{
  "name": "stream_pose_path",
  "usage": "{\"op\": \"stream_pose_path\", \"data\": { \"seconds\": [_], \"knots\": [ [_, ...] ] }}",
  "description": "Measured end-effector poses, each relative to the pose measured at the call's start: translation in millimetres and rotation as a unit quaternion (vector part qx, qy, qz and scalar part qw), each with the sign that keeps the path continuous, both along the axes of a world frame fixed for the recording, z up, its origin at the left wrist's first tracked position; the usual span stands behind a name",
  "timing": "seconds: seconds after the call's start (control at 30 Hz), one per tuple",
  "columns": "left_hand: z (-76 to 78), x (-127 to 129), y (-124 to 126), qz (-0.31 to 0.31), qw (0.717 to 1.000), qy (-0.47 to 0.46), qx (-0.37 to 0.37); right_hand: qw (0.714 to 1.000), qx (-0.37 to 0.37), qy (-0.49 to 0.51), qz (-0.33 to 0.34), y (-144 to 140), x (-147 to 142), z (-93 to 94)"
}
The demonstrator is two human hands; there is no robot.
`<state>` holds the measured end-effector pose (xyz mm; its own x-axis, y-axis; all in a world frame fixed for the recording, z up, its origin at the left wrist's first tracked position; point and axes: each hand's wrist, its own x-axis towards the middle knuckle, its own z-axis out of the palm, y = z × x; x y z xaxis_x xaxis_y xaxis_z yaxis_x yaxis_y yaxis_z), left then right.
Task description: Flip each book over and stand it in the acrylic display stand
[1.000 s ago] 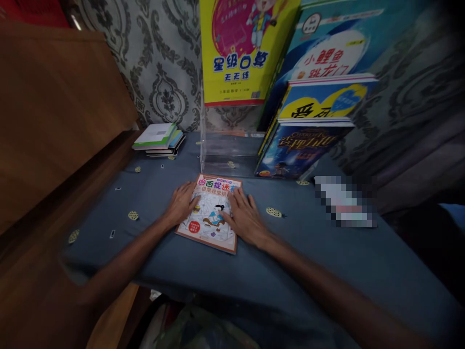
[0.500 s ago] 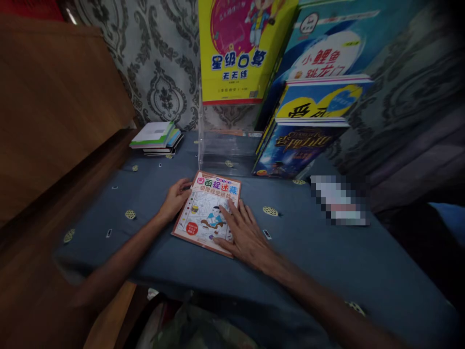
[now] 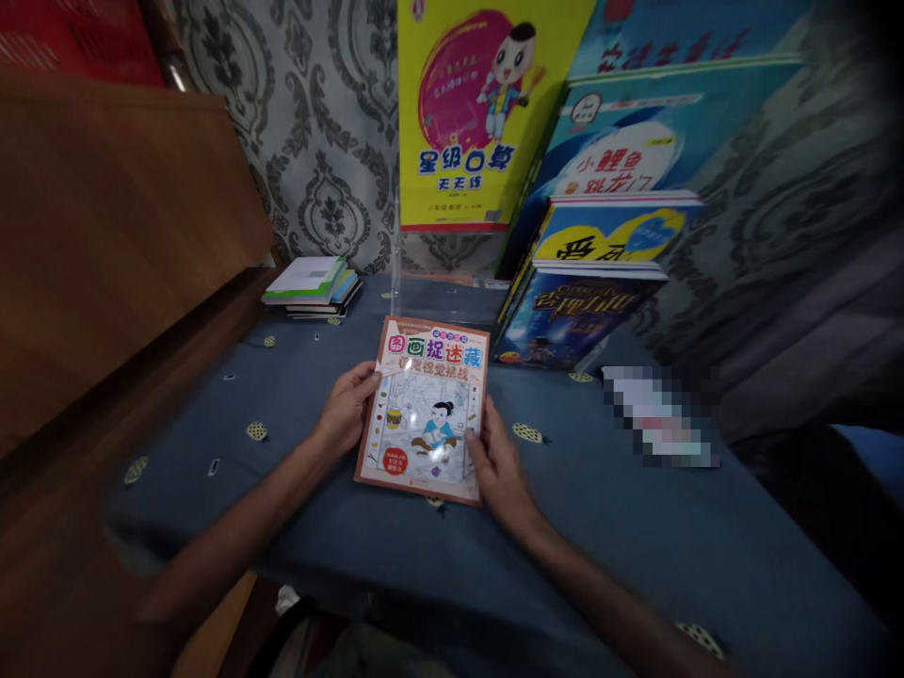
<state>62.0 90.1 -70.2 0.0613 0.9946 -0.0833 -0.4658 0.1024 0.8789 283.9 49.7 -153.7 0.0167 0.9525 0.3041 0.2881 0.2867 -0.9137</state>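
Gripping opposite long edges of a thin paperback book [image 3: 424,424], the left hand [image 3: 348,410] and right hand [image 3: 505,471] had their fingers curled nearly closed, thumbs over the front cover's margins and the other fingertips mostly hidden at or behind the edges. The book was centred in front of the person, above the near part of the desk [image 3: 636,508], with its cover facing up; it seemed tilted and lifted a little, though how much of it touched the cloth could not be told. It looked light and fairly bendable, likely to bow if squeezed inward, and the glare on its cover suggested a glossy, somewhat slippery skin. The side edges around mid-height offered the best hold, and the corners seemed easiest to crease. A dark cloth printed with pineapples covered the desk. Beyond the book stood a clear stand [image 3: 396,282] with a yellow workbook [image 3: 459,188], beside tiered upright books [image 3: 579,320]; a small book stack [image 3: 303,280] lay at far left, near a wooden panel [image 3: 120,207]. Patterned wallpaper [image 3: 325,198] backed the dim room.
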Motion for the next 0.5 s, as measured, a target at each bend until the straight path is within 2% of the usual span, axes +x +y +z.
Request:
{"op": "stream_pose_path", "data": {
  "seconds": [0.1,0.17,0.23,0.37,0.5],
  "knots": [
    [8.7,13.0,-3.2,0.01,0.999,-0.008,0.034,0.984,-0.092,0.15,-0.035,7.6,-5.6,14.3],
    [14.4,21.3,-4.1,0.018,0.998,-0.012,0.055,0.968,-0.117,0.207,-0.086,10.9,-10.6,27.3],
    [19.7,29.9,-4.0,0.029,0.997,-0.015,0.074,0.956,-0.111,0.245,-0.113,13.5,-16.7,40.7],
    [27.1,47.3,-2.7,0.05,0.994,-0.008,0.101,0.957,-0.074,0.261,-0.102,21.8,-26.2,61.0],
    [26.7,57.1,-2.9,0.084,0.983,0.056,0.156,0.967,-0.013,0.225,-0.122,35.0,-22.5,63.2]
  ]
}}
